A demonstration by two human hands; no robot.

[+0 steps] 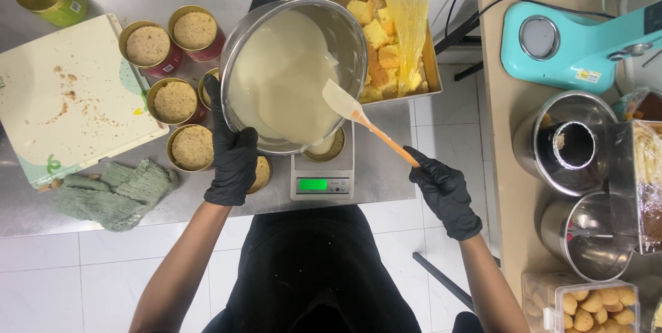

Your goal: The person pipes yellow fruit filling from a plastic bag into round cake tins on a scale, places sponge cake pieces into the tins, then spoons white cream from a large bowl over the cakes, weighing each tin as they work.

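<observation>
My left hand [232, 157], in a black glove, grips the rim of a steel mixing bowl [348, 26] and holds it tilted over a small tin [336, 145] on a digital scale [322, 180]. Pale cream batter [283, 78] fills the bowl and runs down toward the tin. My right hand [447, 192], also gloved, holds an orange-handled spatula [358, 116] whose white blade rests on the batter at the bowl's lower rim.
Several round tins with crumb bases [174, 101] stand left of the bowl. A white board [69, 92] and a green cloth [117, 192] lie further left. A tray of cake cubes [386, 50] sits behind. A turquoise mixer [572, 43], steel pots and a biscuit box [586, 302] occupy the right table.
</observation>
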